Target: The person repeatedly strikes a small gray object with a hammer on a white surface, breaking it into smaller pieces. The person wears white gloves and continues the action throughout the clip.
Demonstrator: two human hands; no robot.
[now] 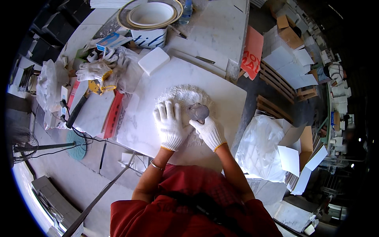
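My left hand (169, 124), in a white knit glove, lies flat with its fingers stretched out over a rough white round patch (189, 92) that looks powdery. In the same kind of glove, my right hand (209, 132) grips a dark grey rounded lump (198, 112) with a smooth top and an uneven left side. Its exact kind cannot be made out. The lump sits over the middle of the white patch, to the right of my left hand. Both lie on a pale marble-like slab (138, 122). My hands hide the patch's near part.
A white block (154, 61) and a thin metal strip (205, 60) lie beyond the patch. At the left are spare gloves (94, 73), plastic bags and a black-handled tool (78, 108). A white bowl (152, 15) stands at the back. Right of the slab are a plastic-wrapped bundle (260, 148) and cartons.
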